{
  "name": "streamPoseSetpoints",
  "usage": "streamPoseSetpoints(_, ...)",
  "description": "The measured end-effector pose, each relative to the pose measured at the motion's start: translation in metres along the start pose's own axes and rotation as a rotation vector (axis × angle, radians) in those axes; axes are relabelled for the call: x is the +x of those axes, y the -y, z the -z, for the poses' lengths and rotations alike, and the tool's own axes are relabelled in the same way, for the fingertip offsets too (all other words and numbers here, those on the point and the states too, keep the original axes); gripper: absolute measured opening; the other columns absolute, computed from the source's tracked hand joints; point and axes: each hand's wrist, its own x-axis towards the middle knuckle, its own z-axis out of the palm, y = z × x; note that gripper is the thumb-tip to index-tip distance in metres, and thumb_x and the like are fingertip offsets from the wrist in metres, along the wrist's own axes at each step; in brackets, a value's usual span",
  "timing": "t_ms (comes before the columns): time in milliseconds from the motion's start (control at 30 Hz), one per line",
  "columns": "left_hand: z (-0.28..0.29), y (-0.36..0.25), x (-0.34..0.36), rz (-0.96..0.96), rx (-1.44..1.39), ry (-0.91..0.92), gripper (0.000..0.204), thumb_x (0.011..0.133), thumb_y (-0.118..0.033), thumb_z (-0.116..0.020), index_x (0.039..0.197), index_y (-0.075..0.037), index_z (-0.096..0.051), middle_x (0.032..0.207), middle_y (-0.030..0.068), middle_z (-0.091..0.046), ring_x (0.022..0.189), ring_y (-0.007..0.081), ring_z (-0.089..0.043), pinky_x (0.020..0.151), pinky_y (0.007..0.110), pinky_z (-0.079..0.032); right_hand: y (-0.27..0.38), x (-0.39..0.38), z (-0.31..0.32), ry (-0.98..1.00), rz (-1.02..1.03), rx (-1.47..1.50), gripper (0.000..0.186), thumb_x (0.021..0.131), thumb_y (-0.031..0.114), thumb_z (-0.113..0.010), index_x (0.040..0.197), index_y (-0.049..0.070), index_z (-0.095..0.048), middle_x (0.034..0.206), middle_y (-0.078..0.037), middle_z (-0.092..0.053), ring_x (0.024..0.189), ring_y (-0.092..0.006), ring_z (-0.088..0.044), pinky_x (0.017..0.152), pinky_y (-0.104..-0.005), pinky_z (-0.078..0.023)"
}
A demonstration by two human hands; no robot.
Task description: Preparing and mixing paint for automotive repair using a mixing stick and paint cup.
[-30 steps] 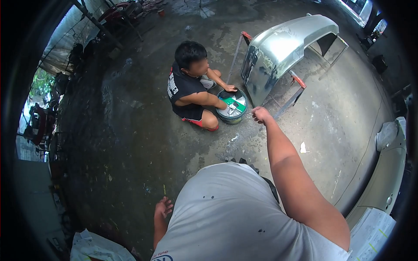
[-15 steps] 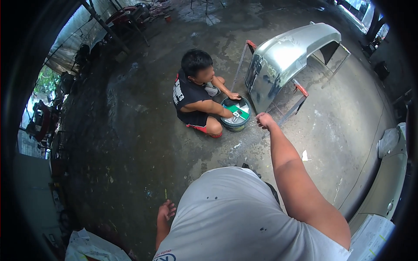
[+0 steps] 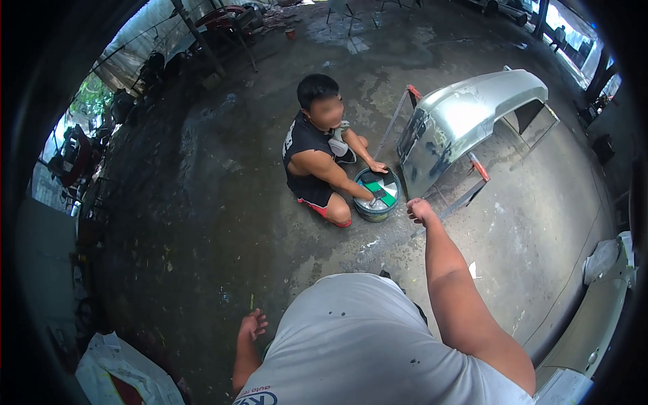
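Observation:
My right arm reaches forward, and my right hand (image 3: 420, 210) hangs in the air with its fingers curled; I see nothing in it. It is nearest to a round bucket (image 3: 379, 216) and to the lower end of a silver car bumper (image 3: 466, 111) with dull, patchy areas. Low on my left side, my left hand (image 3: 253, 325) has its fingers apart and holds nothing. A co-worker (image 3: 316, 152) squats by the bucket, one hand on its rim and the other down among green (image 3: 387, 199), black and white flat pieces at its top.
The bumper rests on a metal stand with red ends (image 3: 478, 167). A pale car panel (image 3: 587, 317) lies along the right edge. White sheeting (image 3: 125, 371) is at lower left. The wet concrete floor (image 3: 202, 223) has a white scrap (image 3: 472, 270). Red vehicle parts (image 3: 216, 20) stand at far left.
The view has tilted up, so the co-worker, bucket and bumper sit lower and further right in it. The co-worker's head has turned toward me. My hands keep much the same pose.

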Motion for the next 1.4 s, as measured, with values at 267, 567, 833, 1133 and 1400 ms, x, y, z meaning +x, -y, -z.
streamPoseSetpoints(267,0.000,0.035,-0.009,0.016,-0.026,-0.029,0.041,0.092,-0.043,-0.046,0.120,-0.014,-0.050,0.107,0.0025,-0.060,0.087,0.0192,-0.059,0.065,0.038,-0.046,0.014,0.012,-0.009,0.055,-0.014,-0.009,0.015,0.082,0.024,-0.050,0.093,0.016,-0.056,0.083,-0.003,-0.058,0.066,-0.0163,-0.054,0.057,-0.0331,-0.042)
streamPoseSetpoints(567,-0.021,0.042,-0.062,0.092,0.032,-0.063,0.039,0.092,-0.042,-0.046,0.118,-0.013,-0.051,0.105,0.0017,-0.059,0.081,0.0192,-0.060,0.063,0.039,-0.046,0.030,0.022,-0.020,0.064,-0.037,-0.087,0.018,0.085,0.025,-0.050,0.097,0.014,-0.056,0.087,-0.004,-0.060,0.069,-0.0184,-0.056,0.062,-0.0346,-0.044)
streamPoseSetpoints(833,-0.041,0.006,-0.102,0.111,0.189,-0.133,0.046,0.093,-0.044,-0.043,0.126,-0.013,-0.047,0.113,0.0034,-0.058,0.088,0.0187,-0.059,0.068,0.036,-0.045,0.019,0.034,-0.023,0.073,-0.057,-0.101,0.017,0.085,0.026,-0.049,0.096,0.014,-0.056,0.083,-0.003,-0.059,0.068,-0.0174,-0.055,0.060,-0.0348,-0.043)
streamPoseSetpoints(1133,-0.027,-0.005,-0.082,0.070,0.290,-0.057,0.049,0.093,-0.044,-0.043,0.129,-0.011,-0.045,0.118,0.0056,-0.057,0.090,0.0205,-0.059,0.071,0.038,-0.044,0.007,0.028,-0.021,0.057,-0.069,-0.075,0.016,0.085,0.023,-0.047,0.094,0.016,-0.058,0.082,-0.001,-0.060,0.065,-0.0144,-0.057,0.056,-0.0325,-0.044)
streamPoseSetpoints(1400,0.003,-0.009,0.035,0.155,0.040,0.152,0.042,0.087,-0.040,-0.056,0.118,-0.012,-0.053,0.099,0.0043,-0.062,0.085,0.0231,-0.058,0.076,0.042,-0.046,0.052,0.023,-0.019,-0.350,-0.110,0.118,0.095,0.076,0.047,-0.065,0.143,0.006,-0.012,0.137,-0.025,-0.036,0.116,-0.0452,-0.046,0.078,-0.0593,-0.048)
